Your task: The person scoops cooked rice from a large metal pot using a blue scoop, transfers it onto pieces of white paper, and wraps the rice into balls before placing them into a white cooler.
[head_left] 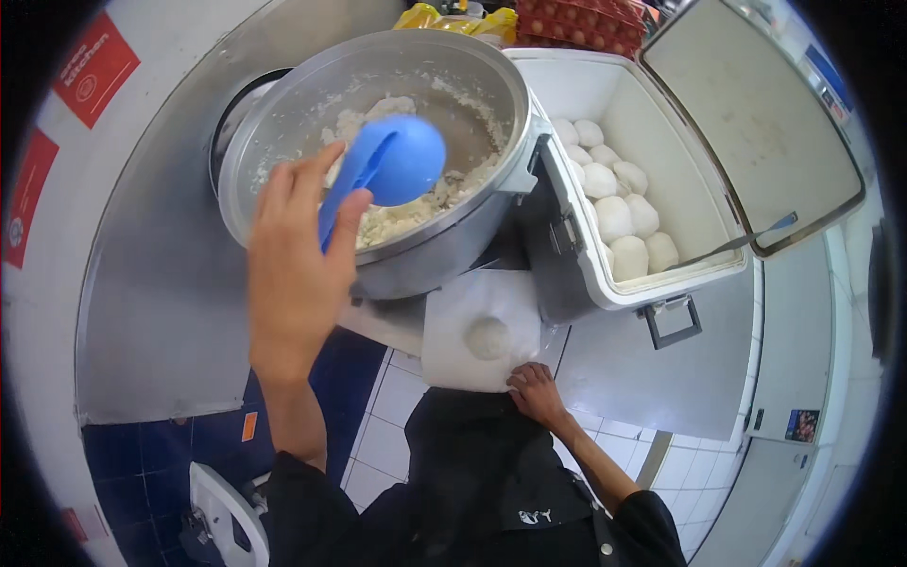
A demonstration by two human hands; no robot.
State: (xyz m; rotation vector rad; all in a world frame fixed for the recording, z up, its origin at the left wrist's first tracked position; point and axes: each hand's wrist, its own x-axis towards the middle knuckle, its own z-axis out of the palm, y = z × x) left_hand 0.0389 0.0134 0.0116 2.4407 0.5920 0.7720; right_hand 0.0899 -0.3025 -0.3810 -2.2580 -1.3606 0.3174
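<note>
Now, the left hand (pixel 298 250) has its fingers wrapped round the blue scoop (pixel 414 161), poised over the big metal pot (pixel 425 266) and its crumbly white food (pixel 406 222)! Looks like the scooping step, so the next move calls for a controlled tilt. Below, the right hand (pixel 536 389) touches the corner of the white sheet (pixel 463 302), near the pale round mound (pixel 487 337); whether those fingers pinch, I can't tell.

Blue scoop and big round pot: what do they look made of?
The blue scoop looks like plastic: evenly coloured, smooth, softly shiny. The big round pot looks like bare metal, possibly aluminium, judging by its silver-grey, satin wall.
</note>
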